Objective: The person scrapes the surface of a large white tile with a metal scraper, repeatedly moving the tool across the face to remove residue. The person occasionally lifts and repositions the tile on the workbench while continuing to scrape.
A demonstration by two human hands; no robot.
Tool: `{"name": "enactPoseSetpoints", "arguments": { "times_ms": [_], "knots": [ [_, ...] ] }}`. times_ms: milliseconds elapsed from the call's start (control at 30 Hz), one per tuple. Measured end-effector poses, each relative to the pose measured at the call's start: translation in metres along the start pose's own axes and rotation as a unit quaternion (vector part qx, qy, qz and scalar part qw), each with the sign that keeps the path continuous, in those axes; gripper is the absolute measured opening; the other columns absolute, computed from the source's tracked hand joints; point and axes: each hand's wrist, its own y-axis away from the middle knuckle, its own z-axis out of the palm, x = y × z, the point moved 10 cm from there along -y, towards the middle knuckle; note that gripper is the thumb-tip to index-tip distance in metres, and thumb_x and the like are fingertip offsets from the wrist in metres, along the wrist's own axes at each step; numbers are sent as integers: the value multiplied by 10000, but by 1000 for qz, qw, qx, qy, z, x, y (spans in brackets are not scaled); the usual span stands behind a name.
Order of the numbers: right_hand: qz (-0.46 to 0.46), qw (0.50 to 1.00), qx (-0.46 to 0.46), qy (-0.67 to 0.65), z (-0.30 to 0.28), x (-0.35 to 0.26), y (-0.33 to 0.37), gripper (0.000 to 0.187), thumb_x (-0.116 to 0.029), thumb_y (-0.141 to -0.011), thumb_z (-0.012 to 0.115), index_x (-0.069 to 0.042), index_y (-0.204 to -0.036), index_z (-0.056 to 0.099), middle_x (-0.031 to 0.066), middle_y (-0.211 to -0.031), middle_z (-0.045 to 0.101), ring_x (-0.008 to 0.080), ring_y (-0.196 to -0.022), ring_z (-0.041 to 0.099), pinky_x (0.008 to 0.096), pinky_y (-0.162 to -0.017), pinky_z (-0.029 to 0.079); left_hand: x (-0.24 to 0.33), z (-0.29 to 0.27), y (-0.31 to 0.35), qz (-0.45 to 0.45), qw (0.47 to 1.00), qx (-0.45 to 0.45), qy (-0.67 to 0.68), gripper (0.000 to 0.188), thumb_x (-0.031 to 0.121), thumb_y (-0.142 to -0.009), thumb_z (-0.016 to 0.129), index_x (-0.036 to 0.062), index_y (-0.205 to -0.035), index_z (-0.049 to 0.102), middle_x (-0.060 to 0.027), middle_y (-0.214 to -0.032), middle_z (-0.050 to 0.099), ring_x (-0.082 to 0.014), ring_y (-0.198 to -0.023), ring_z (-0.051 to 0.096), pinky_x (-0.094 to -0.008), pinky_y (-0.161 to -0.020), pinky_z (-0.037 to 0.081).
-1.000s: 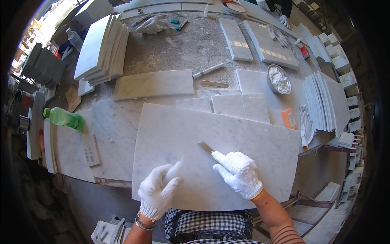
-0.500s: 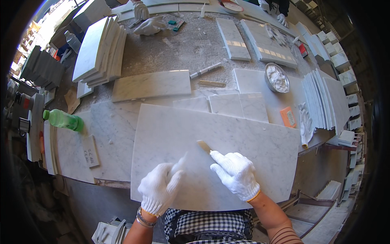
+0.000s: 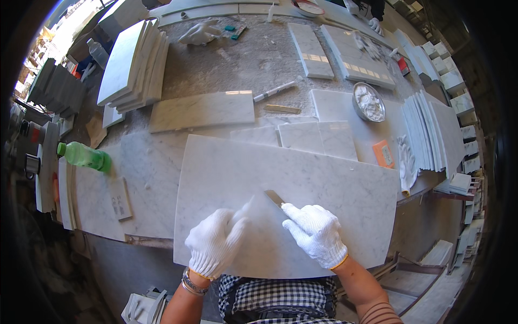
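A large white marble slab (image 3: pixel 243 167) with grey veins lies in front of me, its near edge by my checked apron. My left hand (image 3: pixel 213 243), in a white knit glove, is closed over the slab's near left part. From its fingers sticks a whitish pointed thing (image 3: pixel 245 207), too blurred to name. My right hand (image 3: pixel 318 232), gloved the same way, is closed on a thin flat scraper blade (image 3: pixel 274 197). The blade points up and left at the slab's middle; I cannot tell whether its edge touches the stone.
Beyond the slab lie smaller marble tiles (image 3: pixel 302 137), a marker (image 3: pixel 276 90) and a metal bowl (image 3: pixel 369 102) of white paste. An orange box (image 3: pixel 382 154) and a glove (image 3: pixel 406 167) lie right. A green bottle (image 3: pixel 85 157) and stacked slabs (image 3: pixel 132 67) stand left. A co-worker's glove (image 3: pixel 376 25) shows far right.
Both my hands have shifted slightly, the left one up and right. The blade in my right hand has turned a little. A co-worker's gloved hand at the far left has left the view.
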Motion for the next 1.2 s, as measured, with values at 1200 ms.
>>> {"name": "enactPoseSetpoints", "arguments": {
  "times_ms": [1200],
  "knots": [
    [-31,986,153,-51,-13,23,32,450,-73,-781,865,-21,-1209,738,60,-686,606,246,-578,569,376,-551,479,11,26,-29,-17,990,-71,-122,372,434,-941,722,64,-925,751,-147,-733,716,-343,-698,720,-411,-658,544]
  ]
}}
